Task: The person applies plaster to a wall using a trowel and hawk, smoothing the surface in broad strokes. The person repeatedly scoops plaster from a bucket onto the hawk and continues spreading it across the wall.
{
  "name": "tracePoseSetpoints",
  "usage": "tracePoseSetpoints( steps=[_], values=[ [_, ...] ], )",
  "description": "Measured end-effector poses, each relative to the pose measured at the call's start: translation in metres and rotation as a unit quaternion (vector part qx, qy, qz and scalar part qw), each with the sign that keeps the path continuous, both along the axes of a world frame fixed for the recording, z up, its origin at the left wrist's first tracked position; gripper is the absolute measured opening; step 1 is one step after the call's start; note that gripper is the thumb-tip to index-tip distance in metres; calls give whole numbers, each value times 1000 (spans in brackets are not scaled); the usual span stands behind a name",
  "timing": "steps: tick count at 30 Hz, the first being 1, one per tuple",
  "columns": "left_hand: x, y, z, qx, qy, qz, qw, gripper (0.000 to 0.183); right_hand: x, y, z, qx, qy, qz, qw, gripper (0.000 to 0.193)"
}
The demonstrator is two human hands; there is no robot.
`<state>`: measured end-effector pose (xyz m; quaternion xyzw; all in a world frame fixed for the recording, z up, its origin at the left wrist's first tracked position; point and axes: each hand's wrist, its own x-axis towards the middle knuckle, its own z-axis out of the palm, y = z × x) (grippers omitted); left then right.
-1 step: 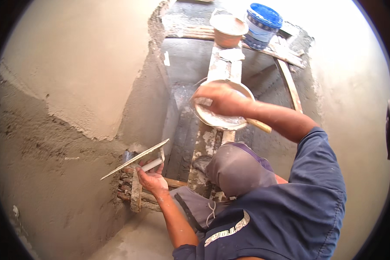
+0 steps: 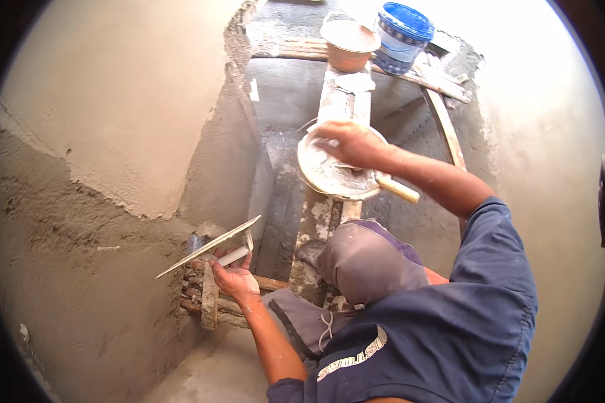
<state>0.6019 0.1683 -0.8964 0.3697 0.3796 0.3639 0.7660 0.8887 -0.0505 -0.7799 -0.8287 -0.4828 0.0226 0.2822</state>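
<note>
My left hand [image 2: 236, 277] is closed around the pale handle of a flat plastering trowel [image 2: 209, 247]. The trowel's plate is tilted, its edge toward the view, and stands near the rough wall corner. Over a round bucket [image 2: 305, 176] of whitish wet plaster [image 2: 329, 176], my right hand [image 2: 348, 142] is held with its fingers stretched toward the far left rim. The fingertips are slightly smeared, and nothing shows in them. A tool with a yellowish handle [image 2: 400, 189] leans over the bucket's right rim, its other end in the plaster.
The bucket stands on a narrow, plaster-spattered plank [image 2: 314, 221]. Farther along are a brown bucket [image 2: 349, 59] with a pale rim and a blue bucket [image 2: 395, 62]. Wooden poles [image 2: 296, 48] cross behind. Partly plastered walls rise left [image 2: 114, 121] and right [image 2: 551, 168]. My bent knee [image 2: 373, 258] is close by.
My right hand has lifted slightly from the bucket's left side, and its fingers look straighter. More of the plaster inside shows. The left hand and trowel have barely moved.
</note>
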Motion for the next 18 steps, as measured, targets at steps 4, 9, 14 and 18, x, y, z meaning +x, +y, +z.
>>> tracePoseSetpoints(
  steps=[4, 9, 14, 18],
  values=[
    [0, -4, -9, -58, -33, -22, 998, 54, 13, -84, -46, -441, 65, -143, 884, 54],
    [1, 1, -24, -106, -108, -20, 988, 53, -13, -121, -66, -511, 61, -63, 855, 51],
    [8, 15, -38, -183, -136, -63, 972, 48, -14, -134, -97, -450, 83, -140, 878, 34],
    [8, 13, -50, -142, -75, -95, 982, 45, 16, -113, -46, -514, 18, -148, 845, 30]
  ],
)
